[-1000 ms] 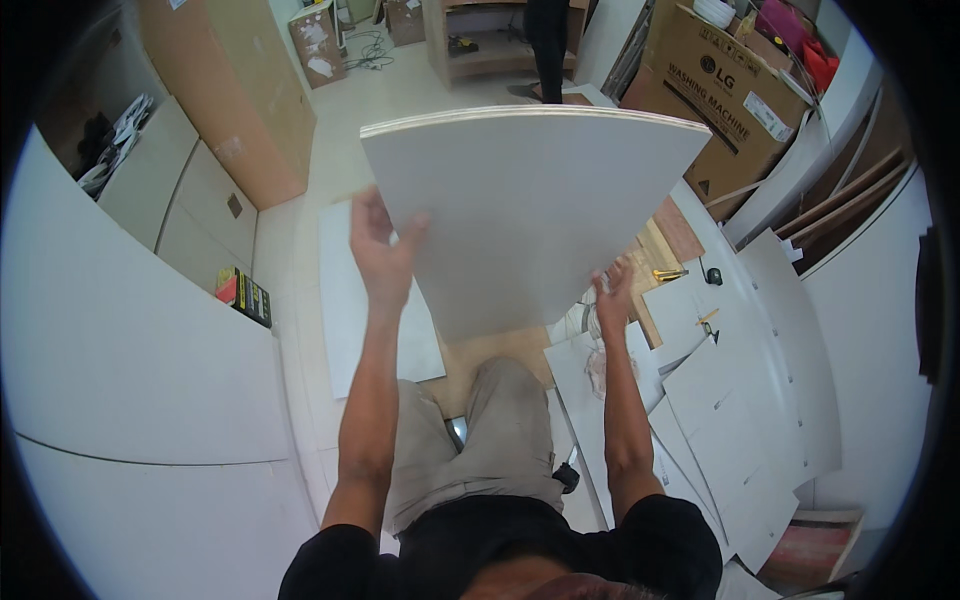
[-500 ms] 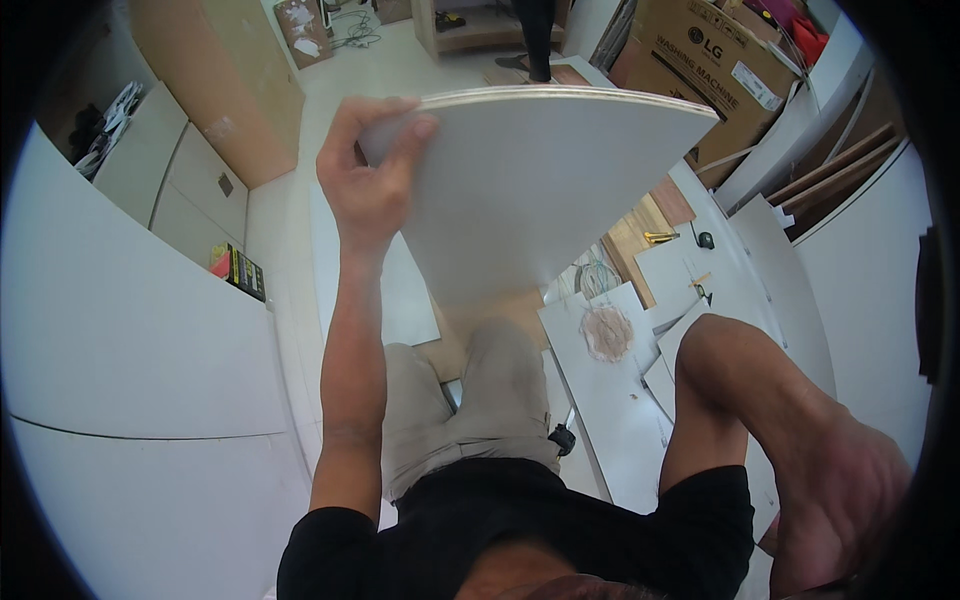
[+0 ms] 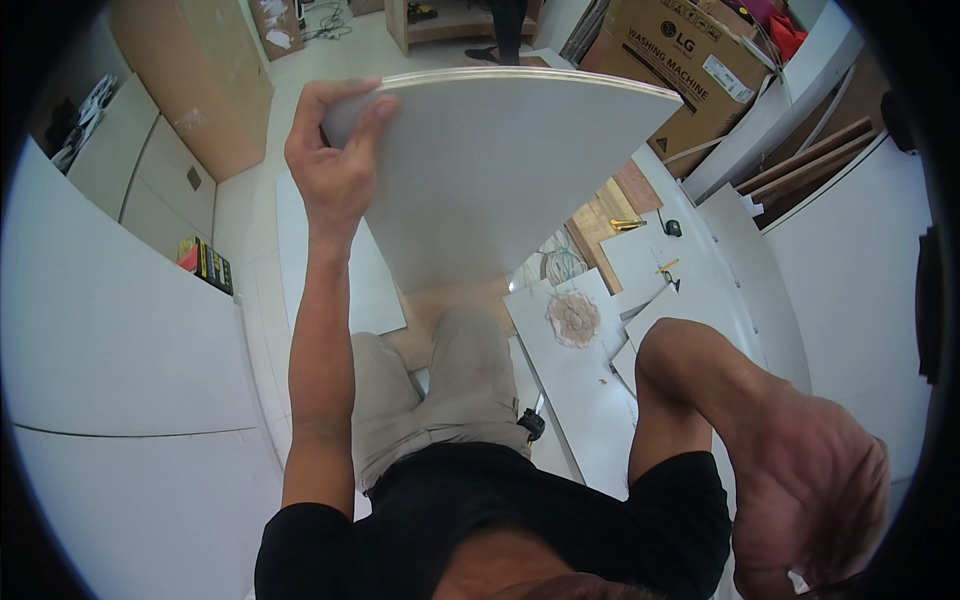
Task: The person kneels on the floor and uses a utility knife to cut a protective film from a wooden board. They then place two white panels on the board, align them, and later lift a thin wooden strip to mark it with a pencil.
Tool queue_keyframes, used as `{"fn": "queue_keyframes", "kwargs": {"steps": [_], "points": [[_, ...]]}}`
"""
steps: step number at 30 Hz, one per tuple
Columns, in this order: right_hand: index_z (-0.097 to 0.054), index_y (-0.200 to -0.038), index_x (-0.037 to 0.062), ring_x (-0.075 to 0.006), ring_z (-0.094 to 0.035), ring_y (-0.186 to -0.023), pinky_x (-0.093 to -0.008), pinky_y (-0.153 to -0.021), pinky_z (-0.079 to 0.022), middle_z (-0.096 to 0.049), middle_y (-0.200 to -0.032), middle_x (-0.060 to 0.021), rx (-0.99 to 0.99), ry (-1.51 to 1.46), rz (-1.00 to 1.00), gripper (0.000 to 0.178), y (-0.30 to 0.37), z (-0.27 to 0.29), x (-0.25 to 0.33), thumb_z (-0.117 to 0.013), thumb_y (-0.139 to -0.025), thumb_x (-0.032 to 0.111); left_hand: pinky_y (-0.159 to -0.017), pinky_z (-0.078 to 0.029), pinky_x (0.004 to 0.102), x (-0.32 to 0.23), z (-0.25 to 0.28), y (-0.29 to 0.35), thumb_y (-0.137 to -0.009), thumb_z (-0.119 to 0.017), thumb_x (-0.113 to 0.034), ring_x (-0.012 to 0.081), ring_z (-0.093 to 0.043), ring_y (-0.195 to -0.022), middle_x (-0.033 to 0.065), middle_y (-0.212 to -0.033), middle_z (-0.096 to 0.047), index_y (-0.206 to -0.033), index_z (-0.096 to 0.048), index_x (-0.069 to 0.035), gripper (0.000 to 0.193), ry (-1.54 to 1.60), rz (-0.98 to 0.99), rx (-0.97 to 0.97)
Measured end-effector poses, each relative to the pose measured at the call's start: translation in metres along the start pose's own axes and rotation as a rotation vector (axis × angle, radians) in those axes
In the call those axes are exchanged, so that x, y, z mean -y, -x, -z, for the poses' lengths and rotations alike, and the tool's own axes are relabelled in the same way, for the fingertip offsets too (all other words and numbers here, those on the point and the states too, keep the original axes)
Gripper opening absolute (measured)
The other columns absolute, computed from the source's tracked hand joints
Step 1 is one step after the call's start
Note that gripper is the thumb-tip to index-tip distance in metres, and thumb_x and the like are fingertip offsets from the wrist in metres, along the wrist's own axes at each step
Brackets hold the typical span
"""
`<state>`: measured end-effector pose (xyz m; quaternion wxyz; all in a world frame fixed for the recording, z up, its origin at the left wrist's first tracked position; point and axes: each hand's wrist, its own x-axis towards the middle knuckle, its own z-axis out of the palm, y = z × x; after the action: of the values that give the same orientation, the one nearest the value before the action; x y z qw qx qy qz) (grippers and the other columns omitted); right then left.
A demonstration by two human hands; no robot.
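My left hand grips the upper left corner of a white-faced plywood board, with the thumb on the near face and the fingers over the top edge. The board stands tilted in front of my knees, its layered edge uppermost. Close to the camera at the lower right, my right hand is raised on a bent arm, its fingers curled inward. A small white bit shows by those fingers, most of which are hidden, so what they hold cannot be made out.
White panels lie on the right, one bearing a round, beige, crumpled patch. Beyond are a yellow tool, a black tape measure and coiled cables. A large carton stands far right; another person's leg shows behind.
The view has shifted, so the board, left hand and room all sit farther left and slightly higher. My right hand has turned a little, its fingers curling down more. The left hand keeps its grip.
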<state>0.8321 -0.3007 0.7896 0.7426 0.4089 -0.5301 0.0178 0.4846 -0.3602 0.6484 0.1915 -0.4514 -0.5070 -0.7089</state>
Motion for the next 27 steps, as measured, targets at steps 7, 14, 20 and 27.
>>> {"fn": "queue_keyframes", "kwargs": {"steps": [7,14,20,27], "points": [[-0.068,-0.112,0.0207,-0.0059,-0.068,-0.089,-0.0242,-0.080,-0.056,-0.075,-0.110,0.0017,0.016,0.101,-0.078,0.012,0.005,0.037,0.020,-0.060,-0.104,0.026,-0.084,-0.053,0.0252,-0.008,0.012,0.002,-0.095,-0.084,-0.007,0.0099,-0.066,-0.092,-0.0001,-0.100,-0.070,-0.109,-0.074,-0.006,0.017,-0.044,-0.043,-0.024],[-0.051,-0.145,0.0078,-0.0290,-0.071,-0.101,-0.0375,-0.096,-0.058,-0.072,-0.119,-0.0106,0.123,0.101,-0.538,0.042,0.082,0.024,0.013,-0.054,-0.109,0.029,-0.092,-0.049,0.0261,-0.015,-0.005,0.015,-0.094,-0.085,-0.008,0.0115,-0.063,-0.098,0.0011,-0.104,-0.068,-0.111,-0.072,-0.005,0.022,0.008,-0.007,0.004],[-0.065,-0.121,-0.0048,-0.0167,-0.069,-0.083,-0.0304,-0.076,-0.059,-0.069,-0.106,-0.0134,0.197,0.085,-0.999,0.020,0.146,-0.009,-0.042,-0.055,-0.108,0.006,-0.084,-0.051,0.0267,-0.031,0.009,0.026,-0.088,-0.085,0.002,0.0129,-0.064,-0.090,0.0029,-0.095,-0.067,-0.105,-0.073,-0.003,0.022,-0.055,-0.072,-0.051],[-0.070,-0.111,-0.0025,-0.0128,-0.068,-0.079,-0.0274,-0.070,-0.054,-0.073,-0.092,-0.0083,0.098,-0.130,-1.303,0.015,0.154,-0.006,-0.054,-0.062,-0.105,0.008,-0.091,-0.048,0.0286,-0.044,0.012,0.048,-0.092,-0.085,-0.001,0.0160,-0.061,-0.095,0.0046,-0.100,-0.066,-0.112,-0.070,-0.005,0.026,-0.072,-0.155,-0.002]]}}
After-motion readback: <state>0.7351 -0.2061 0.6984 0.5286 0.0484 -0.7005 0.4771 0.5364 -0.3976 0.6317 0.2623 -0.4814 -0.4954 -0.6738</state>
